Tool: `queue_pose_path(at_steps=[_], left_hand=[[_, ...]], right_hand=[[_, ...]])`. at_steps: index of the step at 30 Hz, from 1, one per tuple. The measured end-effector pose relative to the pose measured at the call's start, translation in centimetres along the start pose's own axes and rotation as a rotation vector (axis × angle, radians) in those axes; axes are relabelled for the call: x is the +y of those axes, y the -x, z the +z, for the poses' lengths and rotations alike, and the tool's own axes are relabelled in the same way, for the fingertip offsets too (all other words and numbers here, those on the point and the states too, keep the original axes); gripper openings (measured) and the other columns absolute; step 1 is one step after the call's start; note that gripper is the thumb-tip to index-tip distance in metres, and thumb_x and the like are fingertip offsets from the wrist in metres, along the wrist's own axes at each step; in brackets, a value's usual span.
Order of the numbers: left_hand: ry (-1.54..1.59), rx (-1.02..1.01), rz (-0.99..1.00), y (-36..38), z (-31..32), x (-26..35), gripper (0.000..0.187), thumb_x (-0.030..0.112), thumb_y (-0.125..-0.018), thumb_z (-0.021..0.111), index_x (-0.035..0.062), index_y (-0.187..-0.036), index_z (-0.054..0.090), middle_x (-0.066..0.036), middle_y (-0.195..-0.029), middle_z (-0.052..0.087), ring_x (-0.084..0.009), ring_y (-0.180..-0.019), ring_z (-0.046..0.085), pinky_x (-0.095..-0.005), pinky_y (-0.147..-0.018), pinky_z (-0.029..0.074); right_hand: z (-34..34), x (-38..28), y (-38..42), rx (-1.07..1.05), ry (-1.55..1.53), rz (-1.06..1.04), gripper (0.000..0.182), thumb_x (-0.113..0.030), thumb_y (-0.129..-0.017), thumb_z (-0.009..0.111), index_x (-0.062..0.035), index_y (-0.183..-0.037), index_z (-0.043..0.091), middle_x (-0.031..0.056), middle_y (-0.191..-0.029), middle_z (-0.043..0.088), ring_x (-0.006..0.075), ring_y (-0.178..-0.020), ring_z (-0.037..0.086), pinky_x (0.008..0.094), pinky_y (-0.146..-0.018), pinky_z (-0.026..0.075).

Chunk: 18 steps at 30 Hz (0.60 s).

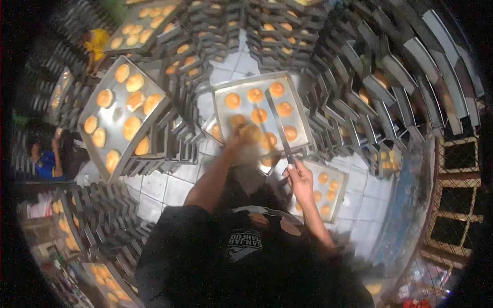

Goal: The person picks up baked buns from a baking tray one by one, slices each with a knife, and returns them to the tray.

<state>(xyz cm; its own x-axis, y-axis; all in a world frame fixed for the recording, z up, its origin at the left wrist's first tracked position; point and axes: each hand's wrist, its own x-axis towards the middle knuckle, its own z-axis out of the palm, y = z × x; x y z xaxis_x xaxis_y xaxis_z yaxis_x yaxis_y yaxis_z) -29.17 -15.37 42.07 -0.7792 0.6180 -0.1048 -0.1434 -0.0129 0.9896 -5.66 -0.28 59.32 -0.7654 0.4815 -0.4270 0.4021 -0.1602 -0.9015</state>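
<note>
A metal baking tray (300, 105) with several golden buns rests on stacked empty trays in front of me. My right hand (298, 177) grips the handle of a long flat spatula (277, 123), whose blade lies across the tray between the buns. My left hand (241, 141) is blurred at the tray's near edge and appears to hold a bun (250, 132). Below the tray lies another tray with buns (336, 177).
Stacks of dark empty trays (359, 77) ring the white tiled floor (164, 187). More bun-filled trays sit at left (95, 118) and top left (126, 43). A person in blue (46, 159) sits at far left, another in yellow (96, 43) at the top.
</note>
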Motion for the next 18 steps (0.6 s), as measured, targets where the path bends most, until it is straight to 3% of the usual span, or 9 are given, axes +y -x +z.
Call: queue_pose_path(at_steps=[2,4,5,6,7,8,10,15,18], left_hand=[[0.198,0.1,-0.026,-1.2,0.3,4.6,0.057,0.046,-0.098,0.061,0.0057,-0.137,0.053,-0.009,-0.12,0.067,-0.0239,-0.102,0.066,-0.0442,-0.091,0.052],[0.917,0.12,-0.088,-2.0,0.5,7.6,0.053,0.051,-0.099,0.057,0.0102,-0.133,0.054,-0.01,-0.121,0.065,-0.0236,-0.11,0.064,-0.0451,-0.097,0.051],[1.084,0.11,-0.091,-2.3,0.2,9.8,0.055,0.057,-0.094,0.062,0.0125,-0.127,0.059,-0.007,-0.117,0.068,-0.0233,-0.106,0.066,-0.045,-0.094,0.052],[1.067,0.122,-0.057,-2.7,0.2,11.4,0.055,0.057,-0.094,0.062,0.0125,-0.127,0.059,-0.007,-0.117,0.068,-0.0233,-0.106,0.066,-0.045,-0.094,0.052],[1.129,0.269,-0.057,-3.0,0.4,12.8,0.057,0.063,-0.09,0.063,0.0137,-0.12,0.063,-0.006,-0.111,0.069,-0.0232,-0.102,0.066,-0.0449,-0.09,0.053],[1.193,0.416,-0.059,-3.0,0.5,13.8,0.06,0.069,-0.086,0.063,0.015,-0.113,0.068,-0.004,-0.104,0.071,-0.0231,-0.098,0.067,-0.0448,-0.087,0.053],[1.143,0.37,0.04,-2.5,0.7,15.8,0.056,0.069,-0.085,0.066,0.0167,-0.105,0.069,-0.001,-0.099,0.072,-0.0223,-0.094,0.067,-0.0413,-0.085,0.053],[1.144,0.323,0.161,-2.3,1.9,20.0,0.048,0.063,-0.087,0.066,0.0165,-0.099,0.071,0.0,-0.094,0.072,-0.0184,-0.088,0.068,-0.0371,-0.084,0.053],[1.138,0.241,0.19,-2.3,2.2,21.1,0.045,0.06,-0.089,0.067,0.016,-0.096,0.071,0.001,-0.09,0.072,-0.0167,-0.085,0.068,-0.0369,-0.081,0.054]], right_hand=[[0.1,0.6,-2.1,-0.022,0.031,-0.165,0.041,-0.024,-0.101,0.06,-0.0069,-0.139,0.058,-0.0015,-0.083,0.065,0.0021,-0.063,0.05,0.02,-0.054,0.039],[1.1,-3.5,-1.3,-0.132,-0.115,-0.132,0.042,-0.023,-0.1,0.061,-0.006,-0.139,0.058,-0.0006,-0.085,0.066,0.0056,-0.066,0.054,0.0231,-0.059,0.044],[1.6,-4.3,-1.4,-0.132,-0.07,-0.193,0.042,-0.022,-0.1,0.061,-0.0048,-0.138,0.057,0.0004,-0.085,0.066,0.0087,-0.067,0.057,0.0255,-0.061,0.047],[1.9,-4.8,-1.5,-0.131,-0.024,-0.253,0.042,-0.021,-0.1,0.06,-0.0036,-0.138,0.056,0.0014,-0.084,0.066,0.0118,-0.068,0.059,0.028,-0.064,0.049],[2.0,-4.6,-1.9,-0.06,0.251,-0.451,0.043,-0.019,-0.099,0.059,-0.0019,-0.139,0.055,0.006,-0.085,0.067,0.0169,-0.072,0.063,0.0322,-0.069,0.052],[2.2,-5.5,-1.4,-0.082,0.242,-0.47,0.043,-0.019,-0.099,0.059,-0.0019,-0.139,0.055,0.006,-0.085,0.067,0.0169,-0.072,0.063,0.0322,-0.069,0.052],[2.6,-7.3,-0.2,-0.17,0.108,-0.597,0.043,-0.024,-0.103,0.054,0.0011,-0.138,0.055,-0.0001,-0.082,0.06,0.009,-0.071,0.052,0.0248,-0.067,0.046],[2.5,-7.6,1.2,-0.102,0.254,-0.684,0.043,-0.017,-0.098,0.051,0.0026,-0.136,0.056,0.0089,-0.082,0.067,0.0151,-0.077,0.067,0.0314,-0.074,0.053],[2.3,-7.9,2.0,-0.115,0.245,-0.644,0.043,-0.019,-0.098,0.051,-0.0001,-0.137,0.057,0.0093,-0.083,0.068,0.0159,-0.078,0.067,0.0313,-0.075,0.053]])
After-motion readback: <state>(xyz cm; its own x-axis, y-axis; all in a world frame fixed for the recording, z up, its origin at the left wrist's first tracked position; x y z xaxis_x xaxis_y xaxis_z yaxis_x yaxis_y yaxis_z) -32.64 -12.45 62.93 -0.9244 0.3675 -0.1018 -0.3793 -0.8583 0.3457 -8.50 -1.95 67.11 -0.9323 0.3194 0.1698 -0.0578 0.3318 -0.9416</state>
